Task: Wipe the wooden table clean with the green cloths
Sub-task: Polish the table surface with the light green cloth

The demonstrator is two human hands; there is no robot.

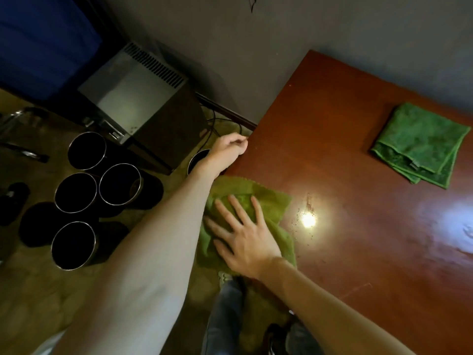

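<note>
Wiping is under way: the right hand presses a green cloth flat at the desk's near edge, fingers spread, gripping nothing. The left hand rests at the desk's edge; its hold cannot be told. A folded cloth lies across the desk. Next, probably, a sweep over the specks.

A plain indoor room, more a home's back room than a shop: a table stands against a bare grey wall, cables trail along the skirting, and a vented metal box (some appliance) sits on the floor beside open black pots.
</note>
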